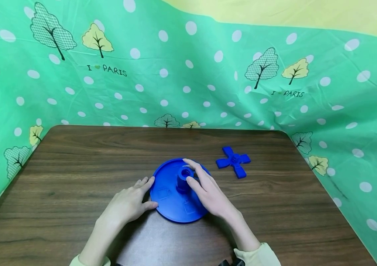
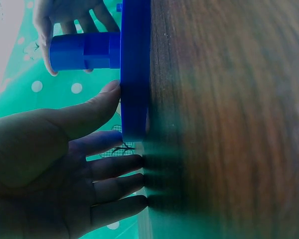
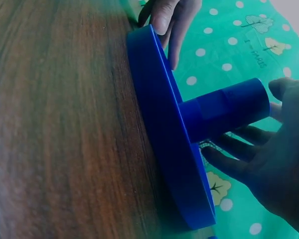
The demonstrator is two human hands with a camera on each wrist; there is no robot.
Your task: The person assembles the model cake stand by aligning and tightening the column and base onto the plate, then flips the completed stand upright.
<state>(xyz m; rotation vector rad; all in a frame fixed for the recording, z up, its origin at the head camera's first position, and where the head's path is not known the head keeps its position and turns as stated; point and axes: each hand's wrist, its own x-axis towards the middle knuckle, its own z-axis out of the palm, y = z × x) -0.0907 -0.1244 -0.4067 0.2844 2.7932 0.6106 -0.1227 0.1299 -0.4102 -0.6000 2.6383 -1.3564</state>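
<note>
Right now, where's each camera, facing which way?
Head-worn: faces forward and down at blue disc and four-armed blue piece; left hand, right hand, forearms show.
Left wrist: left of disc, faces rim; left hand near, right beyond.
Right wrist: right of disc, faces rim; right hand near, left beyond.
Wrist views share the disc's post.

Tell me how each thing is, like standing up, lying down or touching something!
Blue disc: lying flat on the table.
Post: standing upright on the disc, hollow at the top.
Blue cross piece: lying flat, apart from the disc.
Left hand: touching the disc's rim.
Right hand: beside the post, contact unclear.
Green cloth: hanging, wrinkled.
</note>
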